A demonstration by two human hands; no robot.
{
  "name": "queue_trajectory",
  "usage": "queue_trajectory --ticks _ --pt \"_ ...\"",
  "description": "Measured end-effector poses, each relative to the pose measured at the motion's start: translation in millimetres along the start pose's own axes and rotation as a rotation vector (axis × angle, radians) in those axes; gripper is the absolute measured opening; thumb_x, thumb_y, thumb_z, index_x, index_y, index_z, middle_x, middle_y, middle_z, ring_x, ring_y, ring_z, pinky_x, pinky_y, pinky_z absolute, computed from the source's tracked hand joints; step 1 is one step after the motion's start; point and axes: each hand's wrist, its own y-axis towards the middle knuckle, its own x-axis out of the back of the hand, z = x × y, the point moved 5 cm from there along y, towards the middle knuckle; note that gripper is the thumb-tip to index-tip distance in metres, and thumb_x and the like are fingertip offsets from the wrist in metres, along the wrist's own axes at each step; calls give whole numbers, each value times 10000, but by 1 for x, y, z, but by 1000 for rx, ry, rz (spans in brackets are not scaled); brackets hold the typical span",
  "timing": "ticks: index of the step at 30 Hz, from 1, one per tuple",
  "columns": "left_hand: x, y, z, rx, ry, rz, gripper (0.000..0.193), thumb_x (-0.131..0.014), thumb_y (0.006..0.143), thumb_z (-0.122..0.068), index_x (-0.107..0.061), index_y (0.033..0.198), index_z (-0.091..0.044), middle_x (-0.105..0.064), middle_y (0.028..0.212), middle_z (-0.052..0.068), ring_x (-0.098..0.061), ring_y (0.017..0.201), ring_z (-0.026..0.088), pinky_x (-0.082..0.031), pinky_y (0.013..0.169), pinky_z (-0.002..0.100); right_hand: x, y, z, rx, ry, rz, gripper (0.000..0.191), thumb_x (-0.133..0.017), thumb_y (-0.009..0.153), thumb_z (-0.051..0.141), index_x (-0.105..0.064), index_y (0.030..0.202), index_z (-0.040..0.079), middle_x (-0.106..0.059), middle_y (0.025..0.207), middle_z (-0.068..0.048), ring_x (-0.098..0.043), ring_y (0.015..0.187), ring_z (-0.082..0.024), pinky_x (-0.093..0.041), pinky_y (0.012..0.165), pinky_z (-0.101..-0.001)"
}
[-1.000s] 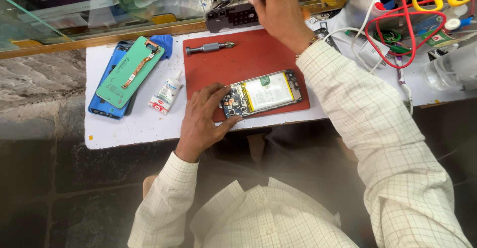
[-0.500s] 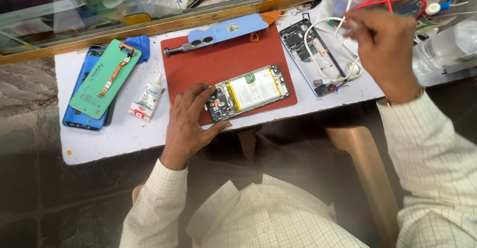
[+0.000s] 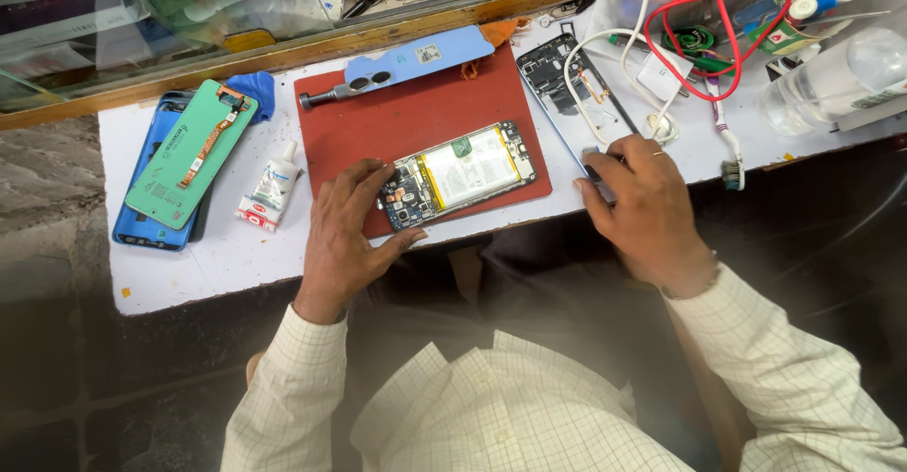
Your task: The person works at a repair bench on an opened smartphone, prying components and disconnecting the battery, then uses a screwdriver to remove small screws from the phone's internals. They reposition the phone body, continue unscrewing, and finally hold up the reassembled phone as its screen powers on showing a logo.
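Observation:
An opened phone [image 3: 468, 170] with its battery and circuit board showing lies on a red mat [image 3: 406, 118]. My left hand [image 3: 348, 231] rests on the mat's near edge, fingers spread and touching the phone's board end. My right hand [image 3: 644, 209] is at the white table's [image 3: 198, 264] front edge, right of the mat. Its fingers are pinched on the near end of a dark phone frame [image 3: 565, 80]. Exactly what sits between the fingertips is partly hidden.
A light blue back cover [image 3: 416, 56] and a screwdriver [image 3: 321, 100] lie at the mat's far edge. At the left are a green panel [image 3: 189, 155] on a blue phone and a glue tube [image 3: 274, 188]. White cable [image 3: 619, 18], red cable [image 3: 718, 47], brush [image 3: 726, 146] and bottle [image 3: 831, 80] crowd the right.
My right hand came from the far side of the table, across the cables at the right, down to the near end of the dark frame. My left hand stayed on the opened phone.

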Motion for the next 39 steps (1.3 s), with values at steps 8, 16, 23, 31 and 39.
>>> queue_trajectory --ticks 8,16,23,31,39 --pt "4 0 0 -30 -33 9 807 -930 671 -277 -592 1379 -84 -566 1433 121 -559 1216 352 -447 1053 453 -19 -1 -1 16 -179 -52 123 -749 932 92 -665 998 31 -582 961 -121 -599 838 -323 -484 745 -452" --pt "9 -1 6 -13 -90 14 818 -919 688 -217 -568 1416 -93 -567 1451 121 -563 1223 353 -443 1055 447 12 2 -46 -262 244 -187 136 -659 1183 66 -632 1086 -25 -621 912 -112 -578 733 -220 -474 669 -341" --pt "9 -2 8 21 -107 15 819 -922 681 -224 -571 1410 -98 -569 1457 116 -567 1220 342 -446 1059 439 23 6 -95 -542 925 -166 120 -578 1208 71 -606 1146 -27 -616 923 -40 -583 742 -94 -452 653 -234" --pt "8 -3 9 18 -100 9 810 -922 686 -226 -577 1409 -104 -559 1480 116 -564 1229 340 -448 1060 434 -16 7 -123 -759 1423 -68 173 -559 1176 182 -595 1089 36 -713 1029 -160 -643 752 -204 -525 697 -345" --pt "7 -7 4 6 -24 24 718 -881 759 -244 -591 1403 -111 -548 1469 128 -564 1189 329 -448 1046 451 -39 2 -135 -862 1736 -229 198 -544 1214 189 -624 1148 21 -714 1067 -199 -643 781 -196 -533 762 -350"
